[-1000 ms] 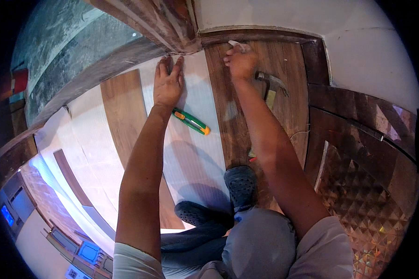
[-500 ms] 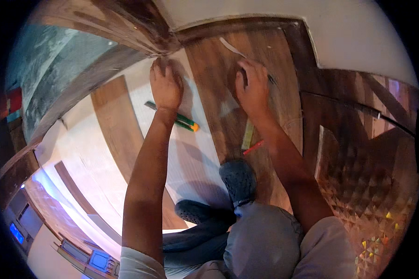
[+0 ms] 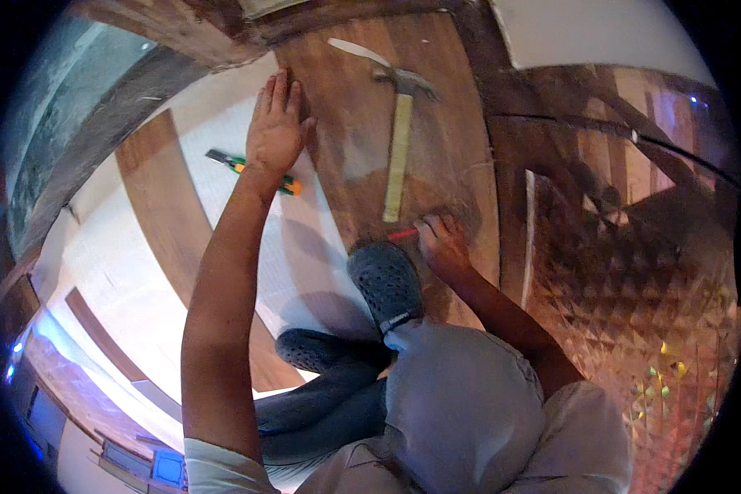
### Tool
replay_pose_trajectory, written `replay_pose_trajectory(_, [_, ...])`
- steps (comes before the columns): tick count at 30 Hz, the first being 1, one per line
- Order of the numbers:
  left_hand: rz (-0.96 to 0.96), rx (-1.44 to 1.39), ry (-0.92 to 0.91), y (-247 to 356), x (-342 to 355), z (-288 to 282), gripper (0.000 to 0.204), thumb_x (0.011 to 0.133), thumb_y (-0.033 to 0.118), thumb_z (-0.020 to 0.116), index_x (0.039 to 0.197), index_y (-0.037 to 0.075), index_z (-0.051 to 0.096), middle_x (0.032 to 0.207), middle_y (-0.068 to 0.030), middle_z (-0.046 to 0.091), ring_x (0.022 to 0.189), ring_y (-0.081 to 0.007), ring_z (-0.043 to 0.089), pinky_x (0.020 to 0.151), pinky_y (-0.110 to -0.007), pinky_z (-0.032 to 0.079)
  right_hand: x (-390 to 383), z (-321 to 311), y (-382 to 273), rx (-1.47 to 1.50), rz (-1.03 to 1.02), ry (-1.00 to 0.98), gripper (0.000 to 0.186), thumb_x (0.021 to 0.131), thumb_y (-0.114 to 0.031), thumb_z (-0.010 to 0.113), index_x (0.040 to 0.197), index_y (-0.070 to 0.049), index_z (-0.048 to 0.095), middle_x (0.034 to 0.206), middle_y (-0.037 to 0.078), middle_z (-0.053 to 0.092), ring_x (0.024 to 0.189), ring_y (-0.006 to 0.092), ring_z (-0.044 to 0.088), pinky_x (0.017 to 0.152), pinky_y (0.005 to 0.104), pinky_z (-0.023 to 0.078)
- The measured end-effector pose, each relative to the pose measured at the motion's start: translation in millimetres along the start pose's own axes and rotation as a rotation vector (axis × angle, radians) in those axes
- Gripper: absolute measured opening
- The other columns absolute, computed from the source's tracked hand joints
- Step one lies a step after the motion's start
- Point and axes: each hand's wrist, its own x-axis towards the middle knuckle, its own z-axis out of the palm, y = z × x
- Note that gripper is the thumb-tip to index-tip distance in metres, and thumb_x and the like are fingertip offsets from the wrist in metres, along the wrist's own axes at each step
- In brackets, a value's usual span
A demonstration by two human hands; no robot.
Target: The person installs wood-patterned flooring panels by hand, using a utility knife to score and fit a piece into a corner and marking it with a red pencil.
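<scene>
My left hand (image 3: 277, 128) lies flat with fingers spread on the edge of a brown wood-look floor plank (image 3: 346, 123), where it meets the white underlay (image 3: 222, 214). My right hand (image 3: 441, 244) is down on the same plank near my grey perforated shoe (image 3: 385, 284), its fingers closed on a red pencil (image 3: 403, 235). A hammer (image 3: 399, 140) with a pale wooden handle lies on the plank between my hands. A green and orange utility knife (image 3: 251, 171) rests on the underlay just below my left wrist.
A thin pale strip (image 3: 358, 51) lies beyond the hammer head. A loose brown plank (image 3: 169, 222) lies on the underlay at left. A dark baseboard (image 3: 362, 12) and a white wall (image 3: 584, 29) close the far side. A shiny patterned panel (image 3: 626, 296) stands at right.
My right hand left the far end of the plank by the hammer and came back toward my shoe, now gripping the red pencil. My left hand stayed flat on the plank edge.
</scene>
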Motion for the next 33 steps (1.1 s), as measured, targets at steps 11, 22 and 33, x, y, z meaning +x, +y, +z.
replay_pose_trajectory(11, [0.258, -0.151, -0.28, 77.3, -111.4, 3.5, 0.064, 0.093, 0.027, 0.06, 0.148, -0.001, 0.041, 0.162, -0.0184, 0.029, 0.151, -0.033, 0.025, 0.126, -0.045, 0.017, -12.1, 8.3, 35.0, 0.116, 0.539, 0.065, 0.029, 0.086, -0.014, 0.06, 0.111, 0.0, 0.058, 0.105, 0.024, 0.062, 0.099, 0.0453, 0.06, 0.084, 0.0533, 0.049])
replay_pose_trajectory(22, [0.381, -0.245, -0.336, 84.2, -160.6, -8.4, 0.052, 0.089, 0.01, 0.049, 0.141, 0.008, 0.053, 0.159, -0.0169, 0.035, 0.149, -0.033, 0.032, 0.125, -0.046, 0.022, 153.7, -44.2, -23.0, 0.207, 0.6, -0.016, 0.047, 0.086, -0.038, 0.068, 0.113, -0.001, 0.058, 0.104, 0.026, 0.065, 0.096, 0.0449, 0.065, 0.081, 0.0534, 0.052])
replay_pose_trajectory(33, [0.384, -0.22, -0.445, 85.5, -183.9, -13.6, 0.05, 0.093, 0.015, 0.047, 0.143, 0.017, 0.052, 0.163, -0.0155, 0.029, 0.151, -0.0311, 0.028, 0.126, -0.046, 0.019, 167.4, -14.9, 28.4, 0.08, 0.536, 0.444, 0.039, 0.088, -0.024, 0.064, 0.12, -0.002, 0.057, 0.109, 0.023, 0.06, 0.1, 0.0429, 0.063, 0.08, 0.0534, 0.053])
